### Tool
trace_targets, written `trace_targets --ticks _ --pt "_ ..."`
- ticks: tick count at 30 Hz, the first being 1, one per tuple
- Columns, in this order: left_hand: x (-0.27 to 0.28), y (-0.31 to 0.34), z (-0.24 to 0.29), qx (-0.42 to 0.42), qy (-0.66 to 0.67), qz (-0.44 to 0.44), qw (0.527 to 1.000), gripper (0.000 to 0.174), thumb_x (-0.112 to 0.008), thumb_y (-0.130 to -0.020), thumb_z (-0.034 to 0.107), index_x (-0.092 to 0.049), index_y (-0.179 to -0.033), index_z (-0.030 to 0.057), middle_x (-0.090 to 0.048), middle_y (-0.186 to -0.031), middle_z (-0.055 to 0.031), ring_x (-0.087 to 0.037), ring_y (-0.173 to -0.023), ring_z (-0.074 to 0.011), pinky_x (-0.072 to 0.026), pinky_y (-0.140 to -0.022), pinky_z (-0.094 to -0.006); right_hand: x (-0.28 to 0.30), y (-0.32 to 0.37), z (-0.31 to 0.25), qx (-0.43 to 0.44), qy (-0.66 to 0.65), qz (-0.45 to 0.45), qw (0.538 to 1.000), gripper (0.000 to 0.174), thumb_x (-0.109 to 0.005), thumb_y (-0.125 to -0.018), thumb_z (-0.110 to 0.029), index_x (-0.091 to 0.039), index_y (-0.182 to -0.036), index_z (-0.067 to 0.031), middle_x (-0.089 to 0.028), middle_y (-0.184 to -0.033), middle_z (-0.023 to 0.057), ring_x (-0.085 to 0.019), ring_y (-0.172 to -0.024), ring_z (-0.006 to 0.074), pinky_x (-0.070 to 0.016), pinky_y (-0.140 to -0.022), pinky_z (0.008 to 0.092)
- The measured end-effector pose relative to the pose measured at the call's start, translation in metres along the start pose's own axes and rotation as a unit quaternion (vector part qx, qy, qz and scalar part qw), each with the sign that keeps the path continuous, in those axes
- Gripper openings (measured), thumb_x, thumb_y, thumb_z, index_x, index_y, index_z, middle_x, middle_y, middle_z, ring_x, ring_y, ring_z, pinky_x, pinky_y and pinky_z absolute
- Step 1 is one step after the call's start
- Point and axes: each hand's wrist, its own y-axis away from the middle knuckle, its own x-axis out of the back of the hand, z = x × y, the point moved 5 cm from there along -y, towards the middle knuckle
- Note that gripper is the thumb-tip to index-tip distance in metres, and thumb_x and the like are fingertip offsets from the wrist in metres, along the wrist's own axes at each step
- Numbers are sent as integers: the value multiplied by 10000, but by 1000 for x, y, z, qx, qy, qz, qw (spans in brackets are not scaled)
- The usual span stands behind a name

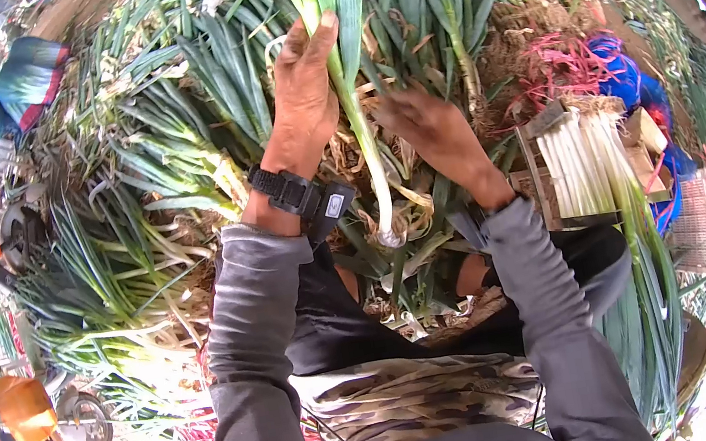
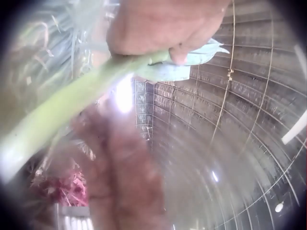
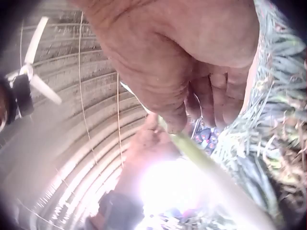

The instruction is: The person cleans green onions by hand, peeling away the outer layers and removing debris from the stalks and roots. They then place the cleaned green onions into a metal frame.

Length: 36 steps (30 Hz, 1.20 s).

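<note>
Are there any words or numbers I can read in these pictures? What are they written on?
No text can be read in any view.
Pale label on the wrist device strapped behind the left hand: too small to read.
The green onion stalk that this hand grips: no print on it.

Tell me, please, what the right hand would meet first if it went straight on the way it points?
Most likely the leek stalk that the left hand holds up; the right hand seems to touch it.
</note>
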Motion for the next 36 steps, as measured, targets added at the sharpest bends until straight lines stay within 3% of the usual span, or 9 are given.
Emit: trace_targets --ticks 18,20,23,24,26,28,30,32,36 --pt "23 -21 2 -14 57 78 995 223 -740 -948 215 -608 -1093 108 -639 -866 -30 -594 -715 -127 -526 -628 -280 -29 13 -67 4 25 -121 992 194 -793 -881 -144 -713 -1016 -30 -729 -982 93 -664 -823 123 -556 -722 261" --pt "36 -21 11 -29 65 77 995 231 -751 -942 216 -601 -1085 113 -629 -880 -30 -583 -720 -126 -510 -615 -277 -3 26 -38 46 -215 -2 976 243 -779 -890 -109 -689 -1100 -27 -725 -950 87 -682 -809 136 -575 -733 278" --pt "48 -19 21 -49 66 93 992 234 -755 -936 174 -604 -1099 98 -615 -903 -27 -551 -713 -119 -478 -603 -260 20 64 14 -89 -119 -87 985 214 -736 -926 -131 -666 -1088 -9 -734 -943 103 -720 -869 176 -589 -749 306" --pt "49 -18 26 -50 58 86 993 237 -758 -933 163 -602 -1096 91 -614 -901 -27 -547 -711 -115 -475 -600 -262 18 87 48 -210 158 -187 947 210 -729 -919 -181 -669 -1049 -27 -728 -926 141 -717 -886 237 -580 -764 359" --pt "50 -16 30 -47 43 70 996 243 -763 -925 142 -598 -1092 77 -612 -898 -28 -539 -707 -107 -468 -594 -264 26 160 165 -109 299 -359 877 296 -741 -878 -277 -682 -1083 -73 -693 -974 213 -688 -912 366 -543 -828 436" --pt "41 -14 35 -27 39 74 996 258 -751 -929 130 -589 -1113 48 -608 -881 -37 -530 -702 -104 -466 -606 -267 20 169 148 -79 365 -288 882 324 -720 -900 -298 -677 -1101 -48 -686 -1025 221 -688 -977 337 -537 -846 416" --pt "30 -8 35 -16 61 50 997 260 -738 -935 129 -588 -1127 39 -618 -891 -51 -531 -700 -110 -473 -621 -274 12 118 101 -124 152 -113 974 378 -683 -936 -307 -664 -1163 -6 -692 -980 172 -683 -932 275 -530 -819 368" --pt "23 -11 30 3 53 50 997 249 -646 -981 198 -581 -1149 27 -714 -980 -148 -645 -755 -195 -567 -707 -342 6 62 27 -257 21 -96 961 435 -653 -980 -315 -632 -1237 35 -660 -904 88 -625 -855 165 -496 -755 309" --pt "0 -12 9 51 55 -25 997 500 -560 -1027 409 -522 -1296 -10 -712 -1100 -202 -676 -979 -265 -542 -959 -408 -18 -13 -52 -25 -39 -73 996 449 -680 -986 -369 -680 -1136 55 -588 -819 9 -507 -745 84 -428 -626 268"
